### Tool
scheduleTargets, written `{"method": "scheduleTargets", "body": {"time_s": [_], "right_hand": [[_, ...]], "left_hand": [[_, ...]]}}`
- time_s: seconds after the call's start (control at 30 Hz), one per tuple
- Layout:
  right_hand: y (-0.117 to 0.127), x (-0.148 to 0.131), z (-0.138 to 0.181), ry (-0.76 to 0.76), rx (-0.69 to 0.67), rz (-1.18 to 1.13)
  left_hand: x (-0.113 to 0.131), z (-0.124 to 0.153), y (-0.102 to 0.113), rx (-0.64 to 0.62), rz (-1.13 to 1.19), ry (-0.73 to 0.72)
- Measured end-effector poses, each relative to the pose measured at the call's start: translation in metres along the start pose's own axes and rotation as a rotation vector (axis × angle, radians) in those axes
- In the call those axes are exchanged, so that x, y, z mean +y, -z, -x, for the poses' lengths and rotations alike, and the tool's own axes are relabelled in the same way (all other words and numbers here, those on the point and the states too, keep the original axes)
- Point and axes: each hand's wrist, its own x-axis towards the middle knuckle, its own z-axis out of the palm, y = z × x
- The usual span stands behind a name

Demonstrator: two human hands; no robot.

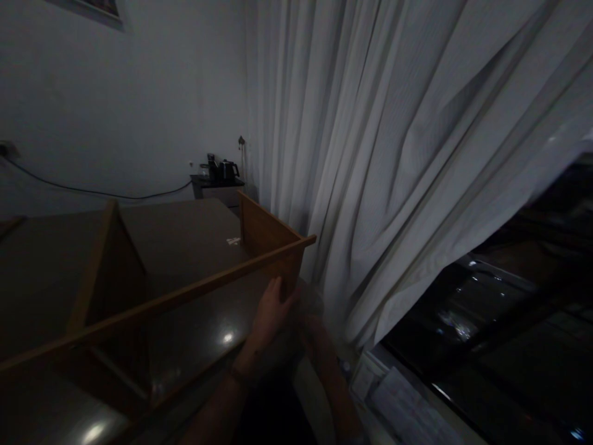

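Note:
A brown wooden shelf frame with upright dividers lies on a broad, dark, shiny surface. My left hand is at its right end, fingertips against the end panel just under the long rail. Its thumb and fingers are bent towards each other, and whatever lies between them is hidden in the dark. Close beside it, lower and to the right, is my right hand. Its fingers look curled in, but they are dim and blurred, and anything in them cannot be made out.
White curtains hang along the right side, close to the frame's end. Dark glass shows below them. At the back, a small cabinet holds a black kettle. A cable runs along the wall.

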Motion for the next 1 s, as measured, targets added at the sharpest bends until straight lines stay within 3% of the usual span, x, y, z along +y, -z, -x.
{"method": "scheduleTargets", "body": {"time_s": [0.13, 0.27, 0.37, 0.53, 0.63, 0.73, 0.83, 1.0], "right_hand": [[0.004, 0.008, 0.002, 0.039, -0.020, -0.016], [0.009, 0.004, -0.003, -0.042, -0.069, -0.076], [0.010, -0.005, -0.009, -0.156, -0.063, -0.143], [0.003, -0.019, -0.018, -0.443, 0.094, -0.326], [-0.002, -0.021, -0.021, -0.512, 0.138, -0.424], [-0.003, -0.019, -0.022, -0.504, 0.149, -0.368], [-0.001, -0.017, -0.019, -0.441, 0.158, -0.157], [0.007, -0.011, -0.011, -0.189, 0.077, 0.225]], "left_hand": [[-0.001, 0.000, -0.002, 0.001, -0.009, 0.027], [-0.002, 0.000, -0.002, -0.007, 0.001, 0.026], [-0.002, -0.001, -0.002, -0.006, -0.016, 0.039], [0.000, 0.000, -0.001, -0.003, -0.014, 0.025], [0.002, 0.000, 0.001, -0.002, -0.012, 0.013], [0.003, 0.000, 0.002, 0.004, -0.013, -0.009], [-0.001, -0.001, 0.000, 0.021, -0.017, -0.014], [-0.005, -0.002, -0.004, 0.028, -0.010, -0.005]]}}
